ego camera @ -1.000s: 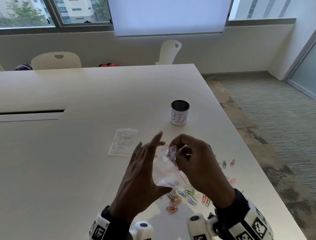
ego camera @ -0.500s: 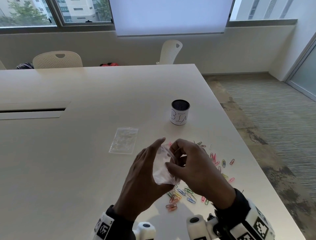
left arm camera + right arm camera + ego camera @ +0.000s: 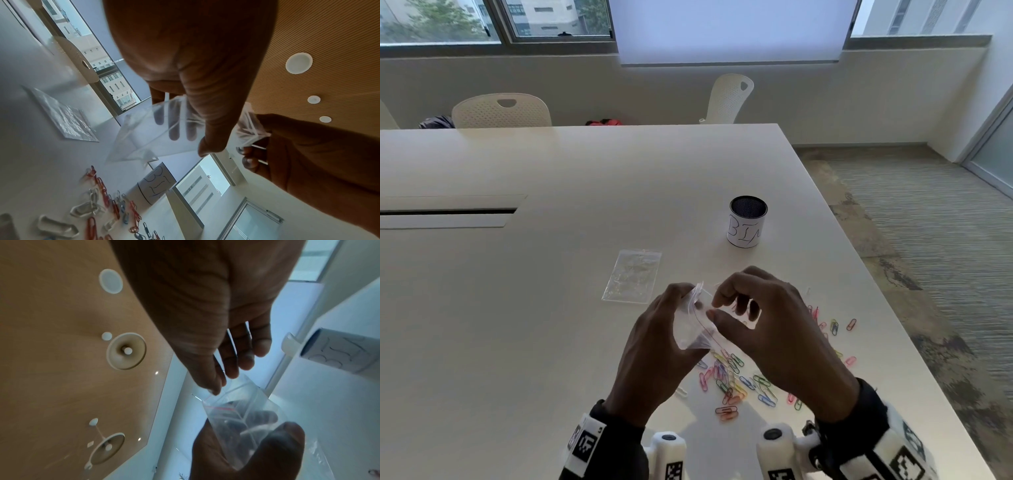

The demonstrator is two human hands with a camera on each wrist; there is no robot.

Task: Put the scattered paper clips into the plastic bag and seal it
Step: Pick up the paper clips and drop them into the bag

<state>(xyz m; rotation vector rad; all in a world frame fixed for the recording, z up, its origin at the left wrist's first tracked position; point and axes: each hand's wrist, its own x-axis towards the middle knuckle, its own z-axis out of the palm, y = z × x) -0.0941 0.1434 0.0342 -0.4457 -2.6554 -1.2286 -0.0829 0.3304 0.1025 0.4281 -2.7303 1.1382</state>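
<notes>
A small clear zip plastic bag (image 3: 693, 329) hangs between my hands above the table. My left hand (image 3: 681, 308) grips its body, thumb (image 3: 213, 129) in front and fingers behind the film (image 3: 148, 142). My right hand (image 3: 717, 306) pinches the bag's top edge (image 3: 242, 418) between thumb and fingertips (image 3: 218, 382). No clips show inside the bag. Coloured paper clips (image 3: 736, 380) lie scattered on the table under and to the right of my hands, with more (image 3: 835, 325) further right, and a row of them (image 3: 102, 203) in the left wrist view.
A flat pile of spare clear bags (image 3: 633, 275) lies just beyond my left hand. A white cup marked BIN (image 3: 748, 221) stands further back on the right. The table's right edge (image 3: 893, 308) runs close to the outer clips. Chairs stand at the far side.
My hands and the bag have come slightly lower and nearer. The left fingers, straight a second ago, now curl round the bag. My right fingers have shifted along its top edge.
</notes>
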